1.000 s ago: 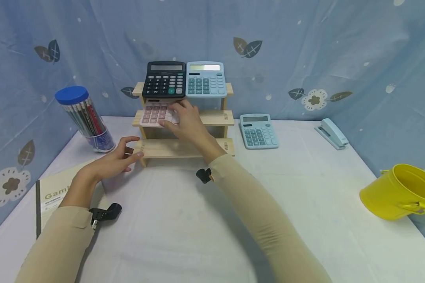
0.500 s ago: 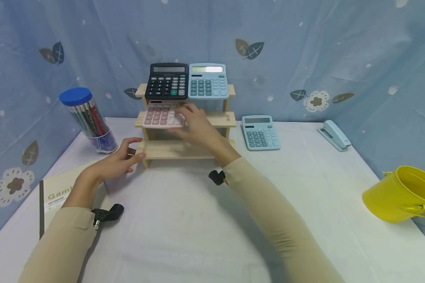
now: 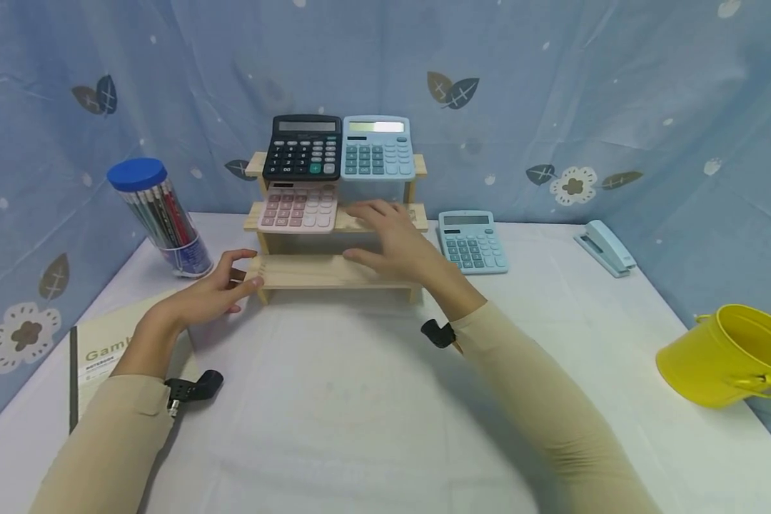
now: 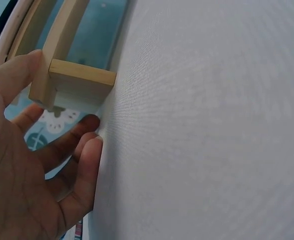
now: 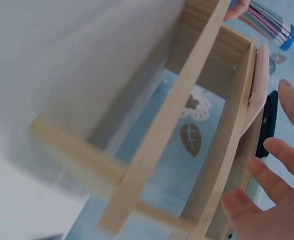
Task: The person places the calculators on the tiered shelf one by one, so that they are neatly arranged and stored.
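Observation:
A three-tier wooden shelf (image 3: 308, 271) stands on the white table. My left hand (image 3: 208, 289) holds the left end of its lowest board between thumb and index finger; in the left wrist view the thumb (image 4: 21, 70) touches the plank's edge. My right hand (image 3: 401, 246) is in front of the shelf's right part, fingers spread, holding nothing. A pink calculator (image 3: 298, 208) leans on the middle tier's left side, its top partly hidden. On the top tier sit a black calculator (image 3: 303, 148) and a light blue calculator (image 3: 378, 148).
Another blue calculator (image 3: 472, 243) lies right of the shelf. Farther right are a stapler (image 3: 605, 248) and a tilted yellow bucket (image 3: 713, 360). At left stand a tub of pencils (image 3: 167, 221) and a notebook (image 3: 96, 350), partly under my left arm.
My right hand has let go of the pink calculator and moved right and slightly down, its fingers spreading. The calculator stays on the middle tier. My left hand keeps its hold on the shelf.

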`<state>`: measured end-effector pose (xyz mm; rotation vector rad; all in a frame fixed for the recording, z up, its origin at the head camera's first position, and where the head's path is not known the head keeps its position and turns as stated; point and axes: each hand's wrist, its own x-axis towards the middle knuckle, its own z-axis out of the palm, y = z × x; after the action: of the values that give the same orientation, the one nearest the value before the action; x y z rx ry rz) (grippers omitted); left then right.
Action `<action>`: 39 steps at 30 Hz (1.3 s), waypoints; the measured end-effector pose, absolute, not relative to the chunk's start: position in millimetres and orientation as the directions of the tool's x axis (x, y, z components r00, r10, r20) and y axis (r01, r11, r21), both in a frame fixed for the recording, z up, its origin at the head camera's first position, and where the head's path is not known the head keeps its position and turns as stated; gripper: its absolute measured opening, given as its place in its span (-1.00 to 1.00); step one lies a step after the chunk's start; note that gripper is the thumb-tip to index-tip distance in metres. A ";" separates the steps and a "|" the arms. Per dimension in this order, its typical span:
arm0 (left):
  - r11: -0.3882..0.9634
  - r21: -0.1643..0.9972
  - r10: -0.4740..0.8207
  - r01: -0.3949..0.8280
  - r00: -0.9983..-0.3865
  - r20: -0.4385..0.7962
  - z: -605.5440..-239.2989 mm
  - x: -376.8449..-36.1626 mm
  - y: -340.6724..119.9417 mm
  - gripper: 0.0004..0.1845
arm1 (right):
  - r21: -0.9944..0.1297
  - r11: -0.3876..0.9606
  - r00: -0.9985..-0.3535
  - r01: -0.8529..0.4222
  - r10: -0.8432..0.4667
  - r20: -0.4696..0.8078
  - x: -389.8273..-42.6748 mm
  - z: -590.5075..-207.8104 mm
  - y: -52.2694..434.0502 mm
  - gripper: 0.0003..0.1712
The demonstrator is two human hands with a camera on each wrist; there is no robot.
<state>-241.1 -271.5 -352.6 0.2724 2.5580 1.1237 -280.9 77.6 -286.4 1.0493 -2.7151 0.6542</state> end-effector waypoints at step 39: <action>0.707 0.707 0.277 0.020 -0.927 -0.251 -351.3 -242.1 -268.4 -0.12 | -0.280 0.782 -0.824 -0.557 -0.479 0.302 -286.2 -309.5 215.7 -0.11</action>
<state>-242.1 -268.4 -351.3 0.2320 2.5758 1.0619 -286.2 215.7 -309.5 0.8127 -2.7601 0.5329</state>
